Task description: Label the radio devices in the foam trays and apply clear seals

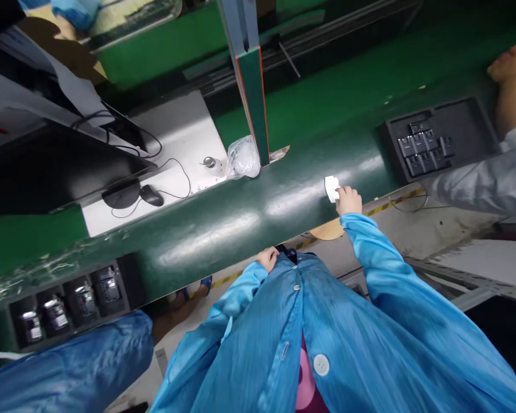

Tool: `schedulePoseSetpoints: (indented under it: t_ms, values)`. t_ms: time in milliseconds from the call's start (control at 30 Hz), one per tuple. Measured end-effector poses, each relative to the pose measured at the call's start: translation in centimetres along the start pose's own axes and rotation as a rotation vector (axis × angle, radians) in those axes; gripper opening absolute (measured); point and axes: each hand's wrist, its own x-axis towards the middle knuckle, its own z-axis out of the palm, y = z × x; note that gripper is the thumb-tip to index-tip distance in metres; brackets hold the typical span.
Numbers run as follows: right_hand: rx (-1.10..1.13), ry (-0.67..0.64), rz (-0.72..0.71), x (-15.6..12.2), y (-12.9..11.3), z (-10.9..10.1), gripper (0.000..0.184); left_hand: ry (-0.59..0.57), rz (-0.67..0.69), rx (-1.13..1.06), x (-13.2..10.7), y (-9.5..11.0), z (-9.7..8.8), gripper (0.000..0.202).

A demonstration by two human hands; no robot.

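My right hand [348, 201] reaches out over the green conveyor belt [223, 223], its fingers closed on a small white part [331, 188] that rests at the belt's surface. My left hand [268, 258] stays close to my body at the belt's near edge, curled against my blue coat; whether it holds anything is hidden. Both my arms are in blue sleeves.
A black tray [438, 137] with several dark parts lies on the belt at right, beside another person's white-sleeved arm [481, 178]. A second black tray [69, 301] with parts sits at lower left. A green post [251, 80], a plastic bag [243, 158], a monitor and a mouse [151, 195] lie beyond.
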Motion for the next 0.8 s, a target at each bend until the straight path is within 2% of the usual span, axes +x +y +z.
schedulePoseSetpoints:
  t_ms: [67, 167, 233, 367, 467, 567, 633, 700, 733, 800]
  values:
    - [0.053, 0.0, -0.011, 2.7, -0.7, 0.5, 0.038, 0.048, -0.015, -0.051, 0.2, 1.0, -0.5, 0.022]
    - [0.167, 0.018, 0.023, 5.3, -0.6, 1.4, 0.024, 0.126, -0.069, -0.142, -0.3, 1.8, -1.0, 0.018]
    - [0.264, 0.021, 0.039, 6.3, -0.2, 1.8, 0.013, 0.197, -0.123, -0.219, -0.7, 2.4, -1.1, 0.015]
    - [0.481, -0.061, -0.02, 6.9, -0.4, 2.2, 0.019, 0.396, -0.247, -0.416, -0.7, 4.9, -0.5, 0.015]
    - [0.66, -0.261, -0.126, 4.8, -3.2, 2.1, 0.022, 0.544, -0.281, -0.612, 0.7, 8.3, -0.3, 0.023]
    - [0.825, -0.561, -0.266, 0.8, -7.9, 0.7, 0.029, 0.638, -0.252, -0.814, 1.9, 12.0, -1.3, 0.039]
    - [1.011, -0.833, -0.314, -2.0, -11.3, -1.0, 0.029, 0.665, -0.203, -0.967, 1.9, 14.1, -2.5, 0.052]
    - [1.139, -1.067, -0.341, -4.2, -14.1, -2.6, 0.027, 0.632, -0.112, -1.199, 1.2, 15.5, -3.7, 0.06]
    - [1.17, -1.127, -0.363, -4.9, -15.3, -3.2, 0.025, 0.608, -0.062, -1.314, 0.6, 16.0, -4.3, 0.061]
    - [1.169, -1.124, -0.432, -5.9, -17.2, -3.7, 0.021, 0.613, 0.01, -1.46, -0.7, 16.3, -5.2, 0.059]
